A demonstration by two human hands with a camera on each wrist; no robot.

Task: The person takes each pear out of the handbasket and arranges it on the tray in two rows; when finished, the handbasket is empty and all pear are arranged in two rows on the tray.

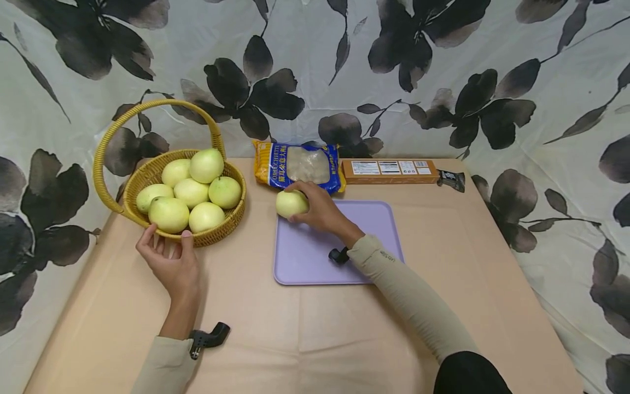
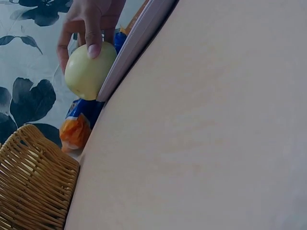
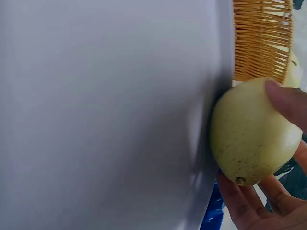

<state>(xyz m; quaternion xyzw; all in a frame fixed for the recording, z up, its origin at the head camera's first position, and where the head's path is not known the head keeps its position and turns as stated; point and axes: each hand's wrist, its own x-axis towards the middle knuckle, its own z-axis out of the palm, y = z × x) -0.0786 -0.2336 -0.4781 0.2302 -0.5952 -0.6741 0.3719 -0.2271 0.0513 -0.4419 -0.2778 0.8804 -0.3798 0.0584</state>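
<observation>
Nearest, the beige sleeves of a person reach in over the tan surface, a black device strapped at the left wrist and a similar one at the right. Next comes the left hand, which grips the near side of a yellow woven basket, thumb and index finger set apart along its rim. To the right, well apart from the basket, a lilac tray with a raised edge lies flat, the right forearm passing over it.

The basket stands upright on the left, its tall arched handle rising above it; seven pale green fruits show inside, heaped together. The right hand grasps one more pale green fruit between thumb and fingers at the tray's far left corner; whether this fruit touches the tray, I cannot tell. Its skin shows small dark specks in the right wrist view.

Just beyond the right hand lies a blue and yellow bag with a clear window. To its right is an orange-brown box with white label panels, and at the box's right end a small black packet. Farthest back hangs a pale cloth printed with dark flowers.
</observation>
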